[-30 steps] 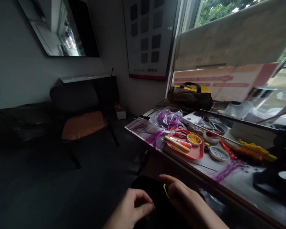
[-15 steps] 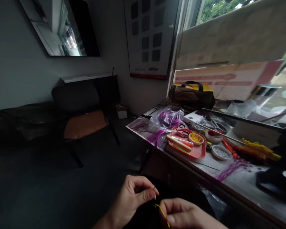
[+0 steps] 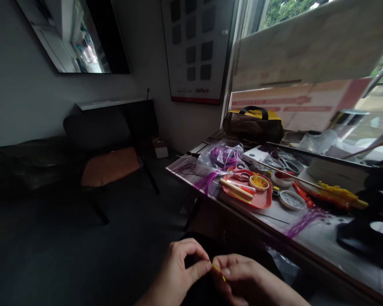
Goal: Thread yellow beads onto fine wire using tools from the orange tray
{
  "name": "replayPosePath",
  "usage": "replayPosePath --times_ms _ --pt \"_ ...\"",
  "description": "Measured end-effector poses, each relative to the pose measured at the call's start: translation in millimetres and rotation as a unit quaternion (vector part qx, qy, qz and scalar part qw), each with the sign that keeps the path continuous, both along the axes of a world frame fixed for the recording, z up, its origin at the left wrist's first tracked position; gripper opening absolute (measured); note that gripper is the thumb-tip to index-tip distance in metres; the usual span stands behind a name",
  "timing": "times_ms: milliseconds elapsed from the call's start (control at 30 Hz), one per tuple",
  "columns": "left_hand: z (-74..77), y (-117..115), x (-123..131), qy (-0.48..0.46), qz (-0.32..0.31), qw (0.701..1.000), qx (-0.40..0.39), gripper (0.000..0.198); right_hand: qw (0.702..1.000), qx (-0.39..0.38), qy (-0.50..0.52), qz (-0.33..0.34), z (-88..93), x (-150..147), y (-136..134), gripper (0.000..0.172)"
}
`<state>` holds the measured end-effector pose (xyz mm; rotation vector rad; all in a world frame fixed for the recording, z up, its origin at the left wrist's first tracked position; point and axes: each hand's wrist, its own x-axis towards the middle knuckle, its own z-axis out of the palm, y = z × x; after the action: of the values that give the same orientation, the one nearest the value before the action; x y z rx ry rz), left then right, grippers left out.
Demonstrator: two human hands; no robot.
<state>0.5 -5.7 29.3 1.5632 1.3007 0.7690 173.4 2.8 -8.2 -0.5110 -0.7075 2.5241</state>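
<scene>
My left hand (image 3: 178, 272) and my right hand (image 3: 242, 278) meet low in the view, over my dark lap, in front of the table edge. Both pinch a thin yellow band (image 3: 218, 271) between thumb and fingertips, the fingertips almost touching. On the table (image 3: 312, 236) to the right lies a red tray (image 3: 258, 199) with scissors (image 3: 241, 173), a wooden stick and a small bowl of yellow bands (image 3: 259, 182).
A bag of purple strands (image 3: 221, 157) and loose purple strands lie near the table's left corner. A brown and yellow bag (image 3: 253, 123) stands at the back by the window. A dark chair with an orange cushion (image 3: 110, 165) is across the dark floor.
My hands have come together: the left thumb and finger now pinch the yellow band that the right hand held. The camera has shifted slightly.
</scene>
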Motion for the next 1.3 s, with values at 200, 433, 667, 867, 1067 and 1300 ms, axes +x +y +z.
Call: replayPosePath --times_ms 200,433,667,867,1067,1300 --pt "-20.5 -5 -2 -0.083 0.121 0.982 -0.118 0.02 0.983 0.056 -0.128 -0.12 -3.6 1 -6 0.029" --pt "-17.4 -5 2 -0.165 0.139 0.958 -0.19 0.019 0.894 0.253 -0.295 -0.225 9.8 -6 -10 0.038" --pt "-19.5 2 7 -0.364 0.104 0.861 -0.339 0.027 0.917 0.184 -0.272 -0.228 2.3 -13 -8 0.043" --pt "-22.7 4 9 -0.4 0.105 0.836 -0.36 0.025 0.927 0.142 -0.245 -0.245 0.0 -16 -7 0.045" --pt "-23.0 4 7 -0.399 0.076 0.842 -0.355 0.024 0.924 0.137 -0.253 -0.253 0.6 -19 -5 0.046" --pt "-23.6 5 8 -0.405 0.074 0.838 -0.359 0.022 0.918 0.144 -0.262 -0.262 2.3 -19 -2 0.045"
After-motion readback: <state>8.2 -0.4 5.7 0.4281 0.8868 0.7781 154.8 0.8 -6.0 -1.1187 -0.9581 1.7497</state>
